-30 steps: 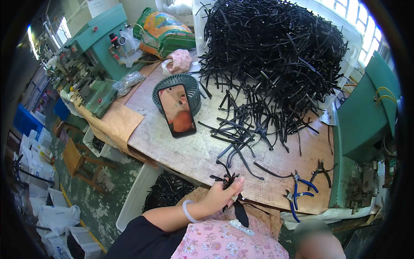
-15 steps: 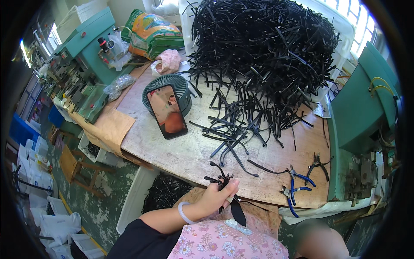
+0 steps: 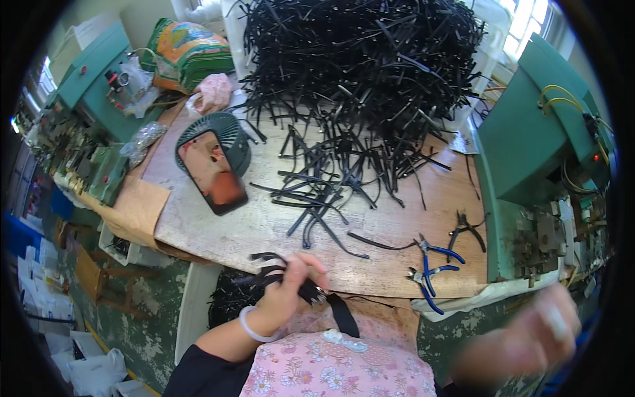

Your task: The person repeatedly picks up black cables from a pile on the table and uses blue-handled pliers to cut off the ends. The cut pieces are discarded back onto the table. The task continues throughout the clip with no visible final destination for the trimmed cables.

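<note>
My left hand [image 3: 289,291] is closed round a bunch of black eyeglass temples [image 3: 268,270], slim strips whose ends stick out past the fingers to the left. It hovers in front of the table's near edge, above my lap. My right hand [image 3: 529,337] is raised at the lower right, away from the table and smeared by motion. Something white wraps one of its fingers; whether it holds anything cannot be made out. More loose temples [image 3: 324,192] are scattered across the table, spilling from a large heap [image 3: 364,66] at the back.
A phone [image 3: 211,173] leans on a round green basket or fan [image 3: 231,132] at left. Blue-handled pliers [image 3: 430,268] and black pliers [image 3: 466,231] lie at right. Green machines [image 3: 529,126] flank the wooden table [image 3: 218,241]. Below it, a white bin [image 3: 192,308] holds more temples.
The view has shifted, so the table things sit further left. My left hand still grips its bunch, now tilted leftward. My right hand has lifted and its fingers have come into view.
</note>
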Available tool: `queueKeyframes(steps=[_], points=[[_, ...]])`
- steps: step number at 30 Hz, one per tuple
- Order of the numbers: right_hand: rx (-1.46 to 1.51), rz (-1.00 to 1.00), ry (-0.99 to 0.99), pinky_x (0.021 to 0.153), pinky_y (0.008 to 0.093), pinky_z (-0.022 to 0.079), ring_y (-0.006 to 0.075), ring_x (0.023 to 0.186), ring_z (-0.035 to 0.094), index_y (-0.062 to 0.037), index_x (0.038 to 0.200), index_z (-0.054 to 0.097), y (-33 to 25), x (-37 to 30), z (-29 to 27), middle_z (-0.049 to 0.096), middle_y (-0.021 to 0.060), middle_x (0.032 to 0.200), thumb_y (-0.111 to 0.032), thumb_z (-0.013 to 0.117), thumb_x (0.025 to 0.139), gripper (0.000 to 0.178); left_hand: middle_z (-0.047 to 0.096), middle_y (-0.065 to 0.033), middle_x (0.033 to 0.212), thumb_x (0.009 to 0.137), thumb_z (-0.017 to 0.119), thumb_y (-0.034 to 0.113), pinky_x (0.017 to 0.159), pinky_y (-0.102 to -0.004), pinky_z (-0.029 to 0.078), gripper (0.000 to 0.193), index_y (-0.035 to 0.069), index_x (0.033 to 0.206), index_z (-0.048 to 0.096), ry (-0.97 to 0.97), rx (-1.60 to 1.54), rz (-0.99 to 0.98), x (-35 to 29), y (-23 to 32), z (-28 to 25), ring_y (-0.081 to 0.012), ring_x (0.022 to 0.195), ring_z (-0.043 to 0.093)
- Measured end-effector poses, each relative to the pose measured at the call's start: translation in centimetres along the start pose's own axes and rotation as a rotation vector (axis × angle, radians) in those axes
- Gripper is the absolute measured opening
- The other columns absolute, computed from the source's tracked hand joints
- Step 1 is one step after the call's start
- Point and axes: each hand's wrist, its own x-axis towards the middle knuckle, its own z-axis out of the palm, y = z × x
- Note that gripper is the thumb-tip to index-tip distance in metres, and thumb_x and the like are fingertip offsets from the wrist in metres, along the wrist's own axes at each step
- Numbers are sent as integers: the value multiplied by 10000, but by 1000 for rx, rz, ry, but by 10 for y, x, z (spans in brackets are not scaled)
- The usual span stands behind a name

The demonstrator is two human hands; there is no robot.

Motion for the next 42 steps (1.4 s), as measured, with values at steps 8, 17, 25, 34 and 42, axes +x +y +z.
queueKeyframes(steps=[8,17,25,34,42], points=[[-673,396,-953,1072,545,238,433,1289,354,-6,1442,344,89,-119,40,368,303,1389,-472,728,769,904,587,-146,767,726,679,-29,565,-320,483,256,29,931,539,-78,872,627,27,-46,-21,-286,629,605],[-760,363,-901,1043,504,334,434,1231,420,55,1386,395,99,-126,38,440,298,1320,-270,639,868,658,622,-64,883,698,614,15,645,-319,518,351,88,1040,631,-277,1310,845,70,-8,25,-217,757,640],[-797,353,-713,944,463,385,376,1045,491,-4,1411,416,122,-143,34,502,224,1155,-134,602,864,592,623,-87,899,731,613,18,671,-350,528,314,80,1039,604,-375,1526,699,104,-11,26,-264,761,644],[297,984,-311,700,241,417,106,803,477,38,1406,398,89,-118,40,527,69,1030,-225,398,994,488,575,-58,722,914,630,228,580,-307,437,214,18,947,604,254,1115,5,40,39,-53,-146,620,550],[926,1382,-322,669,245,419,137,754,502,-75,1494,260,59,-128,56,513,40,921,-318,497,989,608,529,3,671,979,540,338,501,-235,407,319,74,801,541,-64,228,-110,103,-2,6,-74,542,483]])
